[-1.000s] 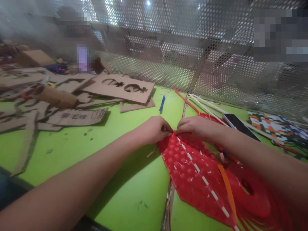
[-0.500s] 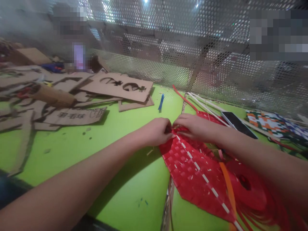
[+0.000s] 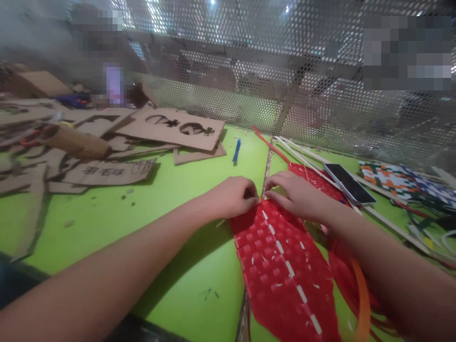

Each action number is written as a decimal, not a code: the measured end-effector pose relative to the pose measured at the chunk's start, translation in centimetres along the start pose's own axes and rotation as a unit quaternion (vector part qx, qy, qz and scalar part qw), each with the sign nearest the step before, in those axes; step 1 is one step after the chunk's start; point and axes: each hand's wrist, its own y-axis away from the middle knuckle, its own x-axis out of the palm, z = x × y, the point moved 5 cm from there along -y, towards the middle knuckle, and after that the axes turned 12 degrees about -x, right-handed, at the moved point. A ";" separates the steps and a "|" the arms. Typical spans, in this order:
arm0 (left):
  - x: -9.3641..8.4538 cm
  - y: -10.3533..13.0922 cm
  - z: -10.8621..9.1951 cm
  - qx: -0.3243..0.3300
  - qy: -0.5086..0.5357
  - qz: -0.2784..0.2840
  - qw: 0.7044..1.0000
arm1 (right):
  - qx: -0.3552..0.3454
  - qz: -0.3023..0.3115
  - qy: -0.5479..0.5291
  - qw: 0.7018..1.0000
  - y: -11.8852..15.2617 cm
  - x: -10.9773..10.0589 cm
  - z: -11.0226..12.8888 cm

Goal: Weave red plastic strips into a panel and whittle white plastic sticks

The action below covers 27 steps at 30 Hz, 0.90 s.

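Grip, left: the left hand [image 3: 233, 197] is curled shut, fingertips pinched onto the far tip of the red woven mat [image 3: 281, 266].
Grip, right: the right hand [image 3: 297, 194] meets it from the other side, fingers closed on the same tip, so the two hands almost touch knuckle to knuckle.
What they hold: a flat, pointed piece plaited from red strips, with a white strip [image 3: 290, 273] running down its middle.
Where it lies: flat on the green counter [image 3: 171, 204], stretching from the grip back toward the person.
How it should handle: it looks light and limp, bending easily. The strip ends at the edge seem loose, so a pinch right at the tip, as now, suits it best, and a hard tug could pull the plaiting apart.
Just right of the grip: more red strips, with an orange strip [image 3: 361, 304] curving beside the right forearm.
Beyond the grip: a small blue strip [image 3: 236, 151], long pale strips and a dark phone [image 3: 347, 183].
Farther right: a woven mat in orange, green and white [image 3: 392, 178].
Far left: cut cardboard sheets [image 3: 174, 128] in a scattered heap.
Behind everything: a perforated metal screen [image 3: 249, 71].
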 end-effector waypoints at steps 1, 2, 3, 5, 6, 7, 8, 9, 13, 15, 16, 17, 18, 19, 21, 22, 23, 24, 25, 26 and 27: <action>0.0 0.1 -0.1 0.003 -0.002 0.006 1.000 | 0.002 -0.001 -0.004 1.000 0.3 -0.2 0.4; 0.1 0.2 -0.2 0.005 -0.005 0.011 1.000 | 0.002 0.002 -0.009 1.000 0.6 -0.2 0.8; 0.2 0.3 -0.4 0.006 -0.010 0.013 1.000 | 0.001 0.008 -0.014 1.000 0.9 -0.2 1.2; 0.4 0.6 -0.8 0.012 -0.026 0.013 1.000 | 0.002 0.023 -0.019 1.000 1.4 0.0 1.5; 0.5 0.7 -1.0 0.016 -0.036 0.009 0.999 | 0.006 0.029 -0.019 0.999 1.7 0.1 1.5; 0.7 0.8 -1.3 0.020 -0.045 0.005 0.999 | 0.013 0.033 -0.018 0.999 1.9 0.3 1.4; 0.8 0.9 -1.5 0.023 -0.053 0.001 0.998 | 0.020 0.036 -0.016 0.999 2.1 0.4 1.3; 0.9 1.0 -1.7 0.026 -0.058 -0.003 0.998 | 0.028 0.039 -0.015 0.999 2.3 0.5 1.1; 1.3 1.3 -2.0 0.036 -0.047 0.000 0.998 | 0.047 0.042 -0.026 0.998 2.7 0.4 0.6; 1.2 1.3 -2.0 0.043 -0.023 0.007 0.999 | 0.051 0.035 -0.048 0.997 2.8 0.1 0.7; 1.2 1.3 -2.0 0.045 -0.007 0.011 0.999 | 0.049 0.028 -0.062 0.996 2.8 -0.1 0.7; 1.1 1.3 -1.9 0.044 0.010 0.015 0.999 | 0.046 0.019 -0.075 0.996 2.8 -0.4 0.8; 1.1 1.2 -1.9 0.041 0.029 0.020 0.999 | 0.043 0.008 -0.087 0.995 2.8 -0.7 0.9; 1.0 1.1 -1.8 0.037 0.047 0.026 0.998 | 0.040 -0.004 -0.097 0.995 2.8 -1.1 1.0; 0.9 0.9 -1.6 0.027 0.079 0.038 0.996 | 0.038 -0.032 -0.109 0.993 2.8 -2.0 1.1; 0.8 0.9 -1.6 0.021 0.102 0.046 0.993 | 0.038 -0.047 -0.110 0.992 2.7 -2.5 1.2; 0.7 0.8 -1.5 0.010 0.132 0.054 0.990 | 0.035 -0.061 -0.106 0.992 2.7 -2.9 1.2; 0.7 0.7 -1.4 -0.003 0.163 0.063 0.985 | 0.024 -0.074 -0.092 0.993 2.7 -3.2 1.3; 0.6 0.6 -1.3 -0.018 0.194 0.072 0.978 | 0.005 -0.085 -0.071 0.994 2.6 -3.5 1.5; 0.7 0.6 -1.2 -0.030 0.217 0.079 0.972 | -0.021 -0.093 -0.044 0.995 2.5 -3.7 1.7; 0.7 0.6 -1.1 -0.040 0.230 0.083 0.969 | -0.051 -0.095 -0.016 0.994 2.4 -3.8 2.0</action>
